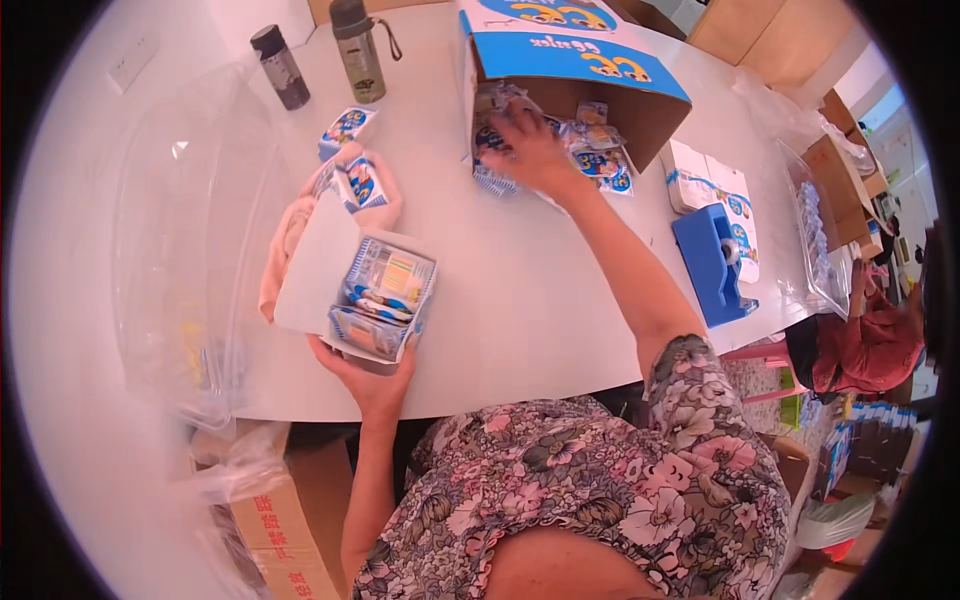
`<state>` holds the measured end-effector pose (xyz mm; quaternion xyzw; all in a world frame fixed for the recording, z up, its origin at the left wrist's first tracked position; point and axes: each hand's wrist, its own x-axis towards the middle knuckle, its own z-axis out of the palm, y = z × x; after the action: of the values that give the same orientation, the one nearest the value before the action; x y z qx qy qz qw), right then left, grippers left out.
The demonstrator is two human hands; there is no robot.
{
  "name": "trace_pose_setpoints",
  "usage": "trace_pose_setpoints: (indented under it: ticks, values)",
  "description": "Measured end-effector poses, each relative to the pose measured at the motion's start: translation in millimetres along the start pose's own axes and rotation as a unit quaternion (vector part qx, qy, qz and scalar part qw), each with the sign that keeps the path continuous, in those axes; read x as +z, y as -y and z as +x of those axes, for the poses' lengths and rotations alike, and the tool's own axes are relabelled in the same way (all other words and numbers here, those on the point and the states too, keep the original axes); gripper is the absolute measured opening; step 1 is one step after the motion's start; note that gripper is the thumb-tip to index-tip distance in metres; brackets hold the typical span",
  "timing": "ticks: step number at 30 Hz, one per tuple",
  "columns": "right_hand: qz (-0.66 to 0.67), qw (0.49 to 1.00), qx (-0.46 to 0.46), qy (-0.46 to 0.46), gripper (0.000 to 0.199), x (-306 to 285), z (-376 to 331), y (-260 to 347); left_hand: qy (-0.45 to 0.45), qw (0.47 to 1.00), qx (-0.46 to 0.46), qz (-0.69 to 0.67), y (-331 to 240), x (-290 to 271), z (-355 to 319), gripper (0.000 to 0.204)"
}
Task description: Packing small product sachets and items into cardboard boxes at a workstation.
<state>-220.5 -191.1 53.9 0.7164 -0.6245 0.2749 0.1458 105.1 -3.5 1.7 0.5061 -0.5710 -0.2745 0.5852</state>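
Observation:
My left hand (372,385) grips a small white box (318,270) from its near end, with the thumb and fingers on either side. The lid stands open, and several blue-and-white packets (392,275) fill the inside. My right hand (528,150) reaches forward to the mouth of a large blue-printed carton (650,125) lying on its side. Its fingers are spread over a heap of loose packets (600,165), some of them hidden beneath the hand. Past the small box, a pink cloth (290,240) lies bunched with a packet (362,182) on it.
A blue tape dispenser (712,265) and flat printed cartons (690,170) lie at right. Two bottles (358,60) stand far left, near another packet (348,130). Clear plastic trays (180,230) flank the table. A person in red (870,345) sits at far right.

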Motion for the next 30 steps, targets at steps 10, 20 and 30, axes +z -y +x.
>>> trace_pose_setpoints:
  ticks: [10,20,30]
  values:
    - [0.146,0.895,-0.162,0.39,0.068,-83.9,-123.6,-32.6,-0.056,0.984,0.004,0.167,-4.7,-4.9,-11.9,0.121]
    - [0.153,0.965,0.062,0.206,0.053,-113.5,-200.5,-29.6,0.292,0.91,0.25,0.156,-49.0,131.5,-0.3,0.061]
    - [0.185,0.95,0.142,0.207,0.024,-119.7,-208.1,3.9,0.409,0.865,0.244,0.155,-38.4,139.9,4.5,0.054]
